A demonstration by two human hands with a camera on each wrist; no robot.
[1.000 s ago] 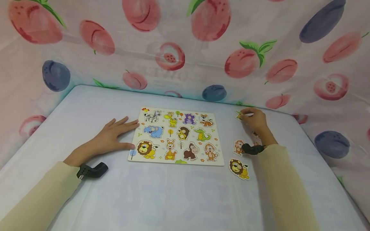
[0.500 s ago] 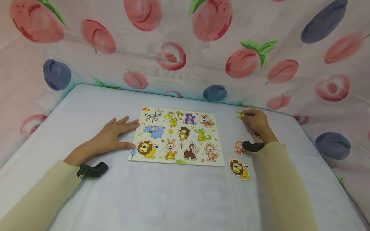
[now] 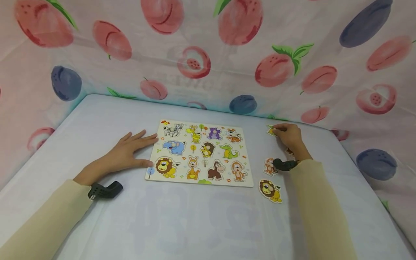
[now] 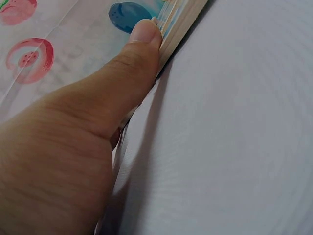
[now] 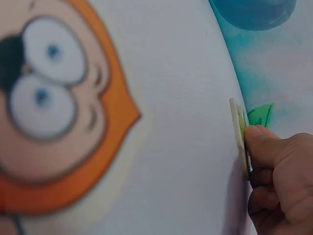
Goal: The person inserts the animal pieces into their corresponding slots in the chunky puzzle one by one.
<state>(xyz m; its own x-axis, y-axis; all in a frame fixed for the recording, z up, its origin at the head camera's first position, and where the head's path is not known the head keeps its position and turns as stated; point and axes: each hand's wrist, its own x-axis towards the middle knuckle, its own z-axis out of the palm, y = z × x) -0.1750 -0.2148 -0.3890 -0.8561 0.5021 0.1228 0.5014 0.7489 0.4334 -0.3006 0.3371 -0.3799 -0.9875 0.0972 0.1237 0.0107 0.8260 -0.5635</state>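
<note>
In the head view my left hand (image 3: 126,151) lies spread at the left side of the animal puzzle board (image 3: 182,180). Its thumb (image 4: 145,36) rests on the board's edge in the left wrist view. My right hand (image 3: 290,137), up at the far right, pinches a green and yellow animal puzzle piece (image 3: 270,130) between thumb and fingers. Seen edge-on in the right wrist view, this piece (image 5: 237,134) stands tilted, its picture mostly hidden. Nearer my body lie a loose monkey piece (image 3: 269,167) and a loose lion piece (image 3: 271,191).
A brown piece (image 3: 290,153) shows partly beneath my right wrist. Several knobbed animals sit in the board, among them an elephant (image 3: 174,147) and a purple bear (image 3: 214,133). Fruit-patterned cloth (image 3: 234,65) rises behind the white table (image 3: 182,224).
</note>
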